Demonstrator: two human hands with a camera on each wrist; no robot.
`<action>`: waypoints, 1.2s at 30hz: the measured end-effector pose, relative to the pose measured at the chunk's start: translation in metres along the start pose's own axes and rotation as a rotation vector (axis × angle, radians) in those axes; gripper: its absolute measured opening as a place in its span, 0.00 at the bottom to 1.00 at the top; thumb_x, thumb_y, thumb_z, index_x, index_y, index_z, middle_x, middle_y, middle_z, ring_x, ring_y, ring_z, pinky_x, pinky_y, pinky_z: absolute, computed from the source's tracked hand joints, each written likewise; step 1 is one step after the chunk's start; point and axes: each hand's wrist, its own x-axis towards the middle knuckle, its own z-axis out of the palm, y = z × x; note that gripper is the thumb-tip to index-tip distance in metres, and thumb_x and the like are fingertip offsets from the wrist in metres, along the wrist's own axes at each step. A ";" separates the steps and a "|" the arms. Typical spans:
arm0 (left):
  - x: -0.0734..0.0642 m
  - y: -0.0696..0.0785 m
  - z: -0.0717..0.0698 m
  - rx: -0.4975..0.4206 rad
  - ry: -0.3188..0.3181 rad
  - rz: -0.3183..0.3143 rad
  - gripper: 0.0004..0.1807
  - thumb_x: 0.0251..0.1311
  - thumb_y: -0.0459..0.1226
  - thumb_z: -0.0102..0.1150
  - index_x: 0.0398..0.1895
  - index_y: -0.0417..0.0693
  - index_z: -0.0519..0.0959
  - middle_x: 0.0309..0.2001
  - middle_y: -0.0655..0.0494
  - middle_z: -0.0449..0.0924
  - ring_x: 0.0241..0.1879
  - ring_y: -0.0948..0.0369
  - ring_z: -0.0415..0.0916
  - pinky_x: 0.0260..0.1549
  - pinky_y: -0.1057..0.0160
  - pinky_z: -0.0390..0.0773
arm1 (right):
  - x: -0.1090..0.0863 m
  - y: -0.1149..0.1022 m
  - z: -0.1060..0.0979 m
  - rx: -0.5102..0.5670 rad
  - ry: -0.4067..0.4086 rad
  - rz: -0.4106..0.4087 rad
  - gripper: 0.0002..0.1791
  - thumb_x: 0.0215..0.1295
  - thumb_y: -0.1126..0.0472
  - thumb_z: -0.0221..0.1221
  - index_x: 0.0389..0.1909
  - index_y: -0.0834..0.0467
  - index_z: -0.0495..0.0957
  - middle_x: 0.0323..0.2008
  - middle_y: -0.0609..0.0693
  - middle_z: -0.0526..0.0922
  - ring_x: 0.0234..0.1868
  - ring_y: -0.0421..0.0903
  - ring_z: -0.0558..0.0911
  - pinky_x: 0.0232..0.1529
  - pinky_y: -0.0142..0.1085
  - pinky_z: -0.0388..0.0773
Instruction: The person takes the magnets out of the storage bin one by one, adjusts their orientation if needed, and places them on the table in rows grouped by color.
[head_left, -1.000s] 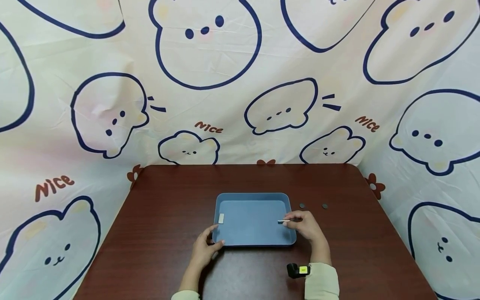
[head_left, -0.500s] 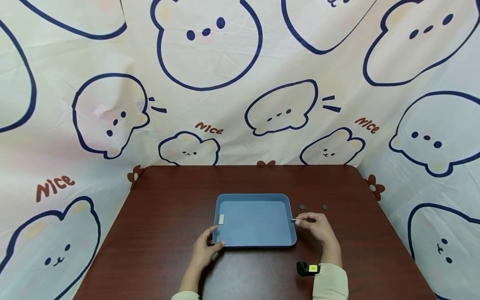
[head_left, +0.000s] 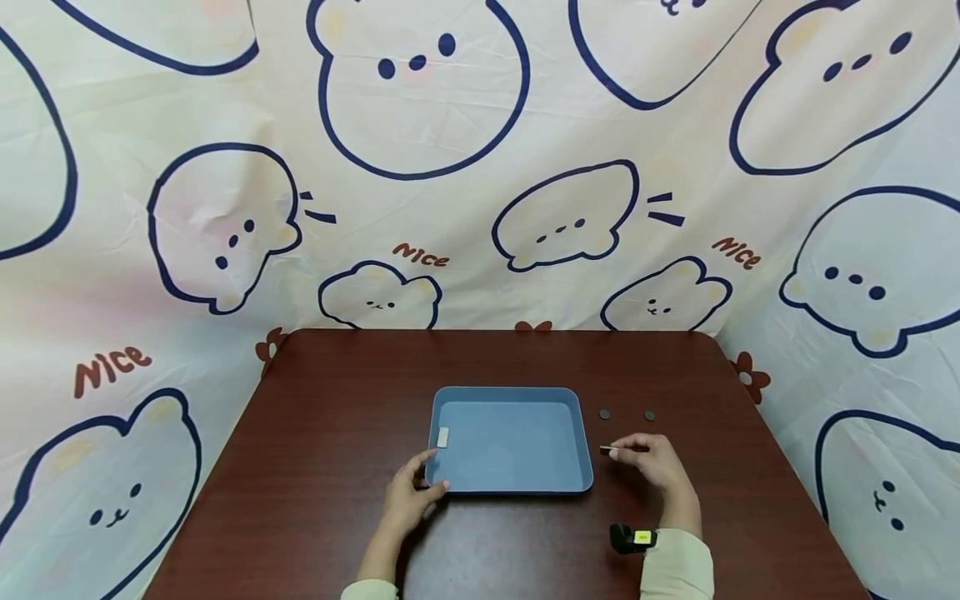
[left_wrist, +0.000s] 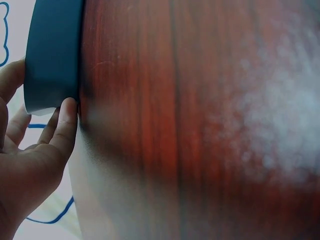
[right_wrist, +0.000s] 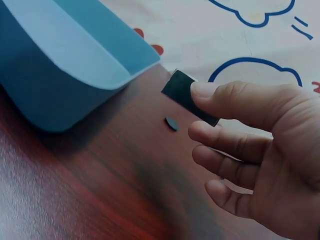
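A shallow blue tray (head_left: 513,454) lies on the table, with a small whitish rectangular tile (head_left: 443,437) at its left inner side. My left hand (head_left: 410,498) holds the tray's near left corner; in the left wrist view its thumb (left_wrist: 65,122) is against the tray wall. To the right of the tray, my right hand (head_left: 658,468) pinches a small flat tile (right_wrist: 181,92) between thumb and forefinger. The tile shows a dark green face in the right wrist view and a pale edge. The right hand's other fingers are loosely bent, partly behind the thumb.
Two small dark discs (head_left: 604,414) lie on the brown table (head_left: 360,392) beyond my right hand, right of the tray. A black wrist camera (head_left: 632,537) sits at the right sleeve. A cloth printed with cartoon bears (head_left: 562,225) hangs behind and beside the table.
My right hand has drawn the tile from over the tray's right part out past its right rim, to the right and slightly nearer. The left hand and tray stay put.
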 end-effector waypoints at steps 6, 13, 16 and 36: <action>-0.001 0.001 0.000 0.008 0.001 0.004 0.31 0.48 0.37 0.71 0.58 0.46 0.73 0.47 0.44 0.74 0.35 0.56 0.69 0.28 0.59 0.69 | 0.000 0.008 0.000 -0.056 0.004 0.023 0.09 0.56 0.58 0.66 0.35 0.60 0.84 0.37 0.50 0.81 0.39 0.48 0.75 0.38 0.40 0.70; -0.002 0.002 0.000 0.026 0.009 -0.010 0.30 0.48 0.37 0.70 0.58 0.47 0.73 0.49 0.43 0.73 0.36 0.56 0.69 0.29 0.59 0.70 | 0.002 0.017 0.000 -0.104 -0.010 0.047 0.08 0.56 0.57 0.65 0.34 0.56 0.85 0.38 0.49 0.81 0.40 0.48 0.75 0.39 0.42 0.70; -0.002 0.002 0.001 0.020 0.014 -0.016 0.30 0.49 0.37 0.70 0.58 0.48 0.74 0.49 0.44 0.73 0.36 0.56 0.69 0.28 0.59 0.70 | 0.003 0.018 0.001 -0.118 -0.011 0.045 0.08 0.56 0.57 0.66 0.34 0.56 0.85 0.38 0.49 0.81 0.39 0.48 0.76 0.38 0.42 0.71; -0.001 0.001 0.002 0.004 0.016 -0.002 0.30 0.49 0.36 0.70 0.59 0.46 0.73 0.47 0.44 0.74 0.34 0.57 0.69 0.27 0.59 0.69 | 0.015 0.027 -0.002 -0.174 -0.072 0.018 0.04 0.56 0.64 0.65 0.32 0.60 0.84 0.32 0.49 0.80 0.32 0.47 0.74 0.34 0.40 0.69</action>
